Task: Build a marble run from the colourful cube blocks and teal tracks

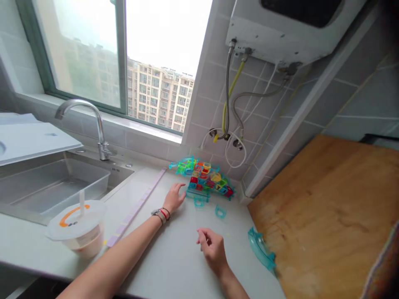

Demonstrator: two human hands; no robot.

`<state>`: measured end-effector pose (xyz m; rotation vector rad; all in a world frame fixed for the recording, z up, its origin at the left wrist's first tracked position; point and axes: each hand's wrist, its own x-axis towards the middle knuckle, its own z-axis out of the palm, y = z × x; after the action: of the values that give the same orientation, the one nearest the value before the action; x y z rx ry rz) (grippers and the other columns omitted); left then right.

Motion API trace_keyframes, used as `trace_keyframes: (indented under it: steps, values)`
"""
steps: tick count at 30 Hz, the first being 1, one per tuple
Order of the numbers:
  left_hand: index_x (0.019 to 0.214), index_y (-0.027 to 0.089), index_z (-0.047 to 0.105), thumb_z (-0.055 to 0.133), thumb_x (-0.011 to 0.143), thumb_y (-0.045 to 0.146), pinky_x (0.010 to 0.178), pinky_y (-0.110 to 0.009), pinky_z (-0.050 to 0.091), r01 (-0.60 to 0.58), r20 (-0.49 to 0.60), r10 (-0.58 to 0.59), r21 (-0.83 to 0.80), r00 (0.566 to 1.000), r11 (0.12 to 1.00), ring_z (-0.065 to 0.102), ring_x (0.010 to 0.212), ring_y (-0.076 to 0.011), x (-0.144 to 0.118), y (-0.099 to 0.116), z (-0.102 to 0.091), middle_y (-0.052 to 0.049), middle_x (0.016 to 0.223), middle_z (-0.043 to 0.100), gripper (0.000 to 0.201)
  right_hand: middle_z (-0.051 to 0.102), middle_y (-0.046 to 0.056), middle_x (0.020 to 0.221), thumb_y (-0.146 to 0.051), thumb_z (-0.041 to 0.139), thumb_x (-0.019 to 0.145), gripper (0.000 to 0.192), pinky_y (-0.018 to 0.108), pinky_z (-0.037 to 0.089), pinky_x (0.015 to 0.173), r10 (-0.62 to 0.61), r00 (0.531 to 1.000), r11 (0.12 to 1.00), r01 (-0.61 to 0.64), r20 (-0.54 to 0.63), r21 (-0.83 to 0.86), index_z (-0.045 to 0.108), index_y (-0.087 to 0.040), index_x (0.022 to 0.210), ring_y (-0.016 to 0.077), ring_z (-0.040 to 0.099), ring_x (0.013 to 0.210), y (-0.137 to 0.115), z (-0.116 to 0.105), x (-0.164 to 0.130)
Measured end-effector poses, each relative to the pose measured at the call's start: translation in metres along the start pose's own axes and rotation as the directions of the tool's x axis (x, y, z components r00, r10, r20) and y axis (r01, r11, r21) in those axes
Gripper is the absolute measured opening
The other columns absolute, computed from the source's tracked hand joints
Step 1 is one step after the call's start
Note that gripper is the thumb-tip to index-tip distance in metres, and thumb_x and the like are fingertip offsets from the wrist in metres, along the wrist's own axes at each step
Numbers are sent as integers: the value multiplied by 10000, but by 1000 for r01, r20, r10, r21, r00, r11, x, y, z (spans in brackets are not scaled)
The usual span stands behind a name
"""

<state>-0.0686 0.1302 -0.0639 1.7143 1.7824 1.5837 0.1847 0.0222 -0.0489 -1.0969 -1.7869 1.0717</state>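
Note:
My left hand (175,197) reaches over the white counter, thumb and fingers apart, with nothing in it. Its fingertips come close to the left side of a pile of translucent coloured plastic toy pieces (204,176) in teal, red, yellow and green. Two loose teal pieces lie in front of the pile, a small one (198,202) against it and a ring-like one (220,211) a little apart. Nearer to me, my right hand (213,249) is curled closed above the counter, thumb against the fingers; whether anything is inside is hidden. A curved teal piece (261,249) lies to its right.
A lidded drink cup (76,230) with a straw stands left, beside a long pale purple strip (137,209). Beyond are the sink (120,182) and faucet (101,133). A wooden board (327,216) borders the right; hoses (229,91) hang from a wall heater (280,37).

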Motion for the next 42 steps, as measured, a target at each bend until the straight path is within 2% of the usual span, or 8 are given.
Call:
trace_keyframes:
  steps: [6,11,16,23,26,32,38,42]
  values:
    - [1269,273,670,690,757,157,1189,-492,353,-247,306,171,230,937,941,475,1386,-329,3,35,12,-114,1440,577,526,664,54,611,-526,503,910,368,292,475,543,-5,993,999,11,-117,48,725,-244,828,202,619,534,13,-8,-8]
    - [1242,269,677,726,777,255,989,-441,497,-284,460,77,402,885,871,665,1088,-318,26,56,19,-132,1189,697,468,655,37,581,-553,510,896,397,267,428,474,41,993,983,-19,-113,183,688,-219,776,168,557,444,21,-7,3]
    - [1064,219,716,681,791,203,890,-382,493,-281,493,0,496,870,822,674,994,-298,34,70,19,-134,1084,704,276,652,20,574,-574,530,887,439,238,417,449,56,987,967,-16,-150,255,697,-173,818,133,513,414,25,-10,7]
    - [877,221,641,597,842,179,815,-357,475,-140,391,-54,450,919,882,678,941,-282,22,69,-4,-121,977,722,70,659,14,575,-491,530,899,378,225,425,443,59,986,961,-13,-155,277,700,-160,834,119,517,404,31,-8,12]
    - [872,233,587,604,862,239,793,-354,481,-42,311,-75,353,947,935,692,895,-271,9,67,-21,-115,926,732,20,666,15,586,-482,531,897,365,226,435,445,63,986,959,-18,-155,281,702,-166,834,123,528,417,32,-8,12]
    - [964,231,465,501,919,558,613,-314,533,175,226,-172,6,959,985,675,620,-192,-47,80,-43,-68,810,721,332,677,15,596,-463,541,889,338,229,444,452,76,986,956,-29,-150,292,699,-177,802,124,536,428,31,-10,13]
    - [992,216,511,574,891,597,517,-245,502,269,269,-214,-187,939,945,585,526,-130,-119,101,-43,0,694,663,400,689,20,617,-536,567,882,392,228,448,470,81,989,945,-38,-120,326,694,-175,799,118,549,441,31,-13,12]
    - [989,206,624,660,861,535,470,-225,468,259,377,-181,-169,909,951,572,527,-124,-134,112,-46,-9,725,672,355,693,17,636,-635,607,851,473,212,408,439,56,997,908,-30,-50,418,665,-166,868,109,554,442,31,-15,13]
